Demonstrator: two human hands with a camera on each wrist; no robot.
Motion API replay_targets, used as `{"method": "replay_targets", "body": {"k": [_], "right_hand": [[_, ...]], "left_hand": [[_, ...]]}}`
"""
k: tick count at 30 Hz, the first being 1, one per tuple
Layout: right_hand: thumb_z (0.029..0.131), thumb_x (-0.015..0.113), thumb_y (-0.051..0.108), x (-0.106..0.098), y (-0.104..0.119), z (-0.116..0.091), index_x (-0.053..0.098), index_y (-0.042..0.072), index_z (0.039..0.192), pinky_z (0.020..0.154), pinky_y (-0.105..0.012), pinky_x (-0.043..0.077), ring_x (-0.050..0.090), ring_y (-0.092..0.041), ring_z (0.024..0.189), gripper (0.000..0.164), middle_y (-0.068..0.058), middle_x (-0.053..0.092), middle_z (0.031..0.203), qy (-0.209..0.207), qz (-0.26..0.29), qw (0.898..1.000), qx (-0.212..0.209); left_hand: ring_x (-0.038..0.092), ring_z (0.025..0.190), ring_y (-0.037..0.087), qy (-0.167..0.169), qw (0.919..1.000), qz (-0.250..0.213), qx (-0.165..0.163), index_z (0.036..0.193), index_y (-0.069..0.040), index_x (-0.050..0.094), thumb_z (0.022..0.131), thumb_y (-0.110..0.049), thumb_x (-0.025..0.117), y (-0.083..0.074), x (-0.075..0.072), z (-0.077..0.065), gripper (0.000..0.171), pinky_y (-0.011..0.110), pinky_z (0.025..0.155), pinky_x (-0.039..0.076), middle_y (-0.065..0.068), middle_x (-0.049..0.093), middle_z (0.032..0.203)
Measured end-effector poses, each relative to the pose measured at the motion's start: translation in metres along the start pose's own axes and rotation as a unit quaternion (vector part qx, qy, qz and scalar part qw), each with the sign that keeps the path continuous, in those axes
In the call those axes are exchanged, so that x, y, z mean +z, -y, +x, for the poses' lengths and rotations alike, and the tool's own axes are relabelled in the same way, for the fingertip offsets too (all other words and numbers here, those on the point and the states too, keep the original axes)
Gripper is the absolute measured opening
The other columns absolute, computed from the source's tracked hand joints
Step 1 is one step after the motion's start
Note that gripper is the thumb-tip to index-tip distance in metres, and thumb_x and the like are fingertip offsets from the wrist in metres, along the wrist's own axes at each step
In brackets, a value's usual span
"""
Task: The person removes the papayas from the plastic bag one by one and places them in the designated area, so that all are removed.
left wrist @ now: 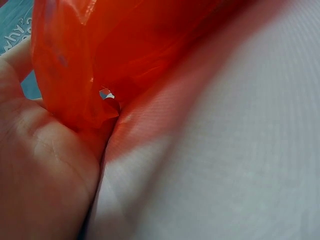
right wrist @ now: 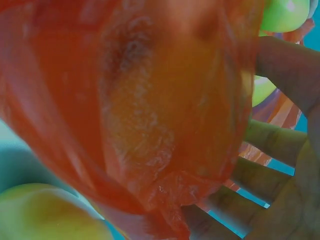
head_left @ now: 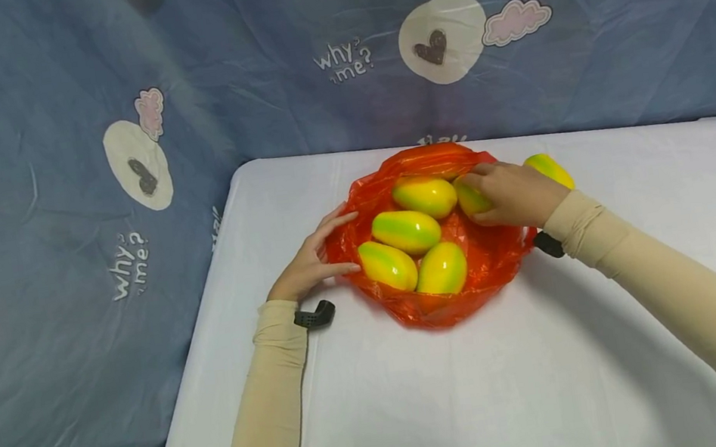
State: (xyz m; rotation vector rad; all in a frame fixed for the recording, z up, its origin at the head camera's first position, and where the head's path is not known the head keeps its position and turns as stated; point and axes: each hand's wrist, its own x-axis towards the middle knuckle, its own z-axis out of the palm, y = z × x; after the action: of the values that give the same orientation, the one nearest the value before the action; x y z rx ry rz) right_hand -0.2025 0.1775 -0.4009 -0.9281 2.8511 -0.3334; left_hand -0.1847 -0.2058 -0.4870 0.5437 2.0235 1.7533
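Note:
A red plastic bag (head_left: 439, 313) lies spread with its mouth up, and several yellow-green mangoes (head_left: 423, 196) sit inside it. My left hand (head_left: 308, 261) rests against the bag's left side, thumb and fingers spread and fairly straight at the rim; in the left wrist view the red film lies against its palm (left wrist: 45, 160). Reaching over the right rim, my right hand (head_left: 512, 194) holds a mango (head_left: 472, 196) at the bag's inner right side. In the right wrist view its fingers (right wrist: 275, 140) bend behind the red film, which partly hides the mango.
Another mango (head_left: 550, 170) lies on the white table (head_left: 492, 395) just outside the bag, behind my right wrist. A blue printed cloth (head_left: 278, 97) hangs along the table's back and left edges. Each wrist carries a small black camera (head_left: 316, 315).

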Motion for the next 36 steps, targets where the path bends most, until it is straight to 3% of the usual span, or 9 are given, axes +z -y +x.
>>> {"method": "replay_targets", "body": {"k": [10,17,27,36], "right_hand": [[0.089,0.078,0.024,-0.005,0.003,-0.004,0.062,0.002,0.135,0.096,-0.052,0.059,0.068,-0.037,0.103,0.053,-0.023,0.066,0.127,0.003,0.019,1.0,0.007],[0.09,0.078,0.025,-0.006,0.0,-0.011,0.06,0.002,0.139,0.096,-0.052,0.06,0.068,-0.036,0.105,0.057,-0.023,0.065,0.13,-0.006,0.043,0.999,0.008],[0.092,0.078,0.026,-0.01,-0.004,-0.023,0.056,0.002,0.145,0.11,-0.058,0.05,0.06,-0.042,0.128,0.062,-0.023,0.06,0.143,-0.003,0.075,0.997,0.018],[0.093,0.077,0.03,-0.009,-0.006,-0.03,0.053,0.005,0.148,0.115,-0.059,0.045,0.057,-0.039,0.132,0.065,-0.019,0.056,0.149,-0.006,0.107,0.994,0.038]], "left_hand": [[0.025,0.157,0.012,0.001,1.0,-0.006,-0.003,0.154,-0.021,0.049,0.085,0.0,0.08,-0.001,-0.001,-0.001,0.077,0.028,0.119,0.043,-0.02,0.022,0.17],[0.025,0.158,0.012,0.0,1.0,-0.004,-0.002,0.153,-0.02,0.049,0.085,0.0,0.08,-0.001,-0.001,-0.001,0.078,0.028,0.12,0.042,-0.02,0.021,0.17],[0.024,0.158,0.012,0.001,1.0,-0.006,-0.005,0.153,-0.021,0.05,0.085,-0.003,0.081,-0.001,0.0,0.0,0.078,0.028,0.12,0.041,-0.019,0.021,0.17],[0.023,0.158,0.013,0.001,0.9999,-0.01,-0.003,0.154,-0.02,0.049,0.084,0.0,0.081,-0.003,0.0,-0.001,0.079,0.029,0.12,0.042,-0.018,0.021,0.171]]}}
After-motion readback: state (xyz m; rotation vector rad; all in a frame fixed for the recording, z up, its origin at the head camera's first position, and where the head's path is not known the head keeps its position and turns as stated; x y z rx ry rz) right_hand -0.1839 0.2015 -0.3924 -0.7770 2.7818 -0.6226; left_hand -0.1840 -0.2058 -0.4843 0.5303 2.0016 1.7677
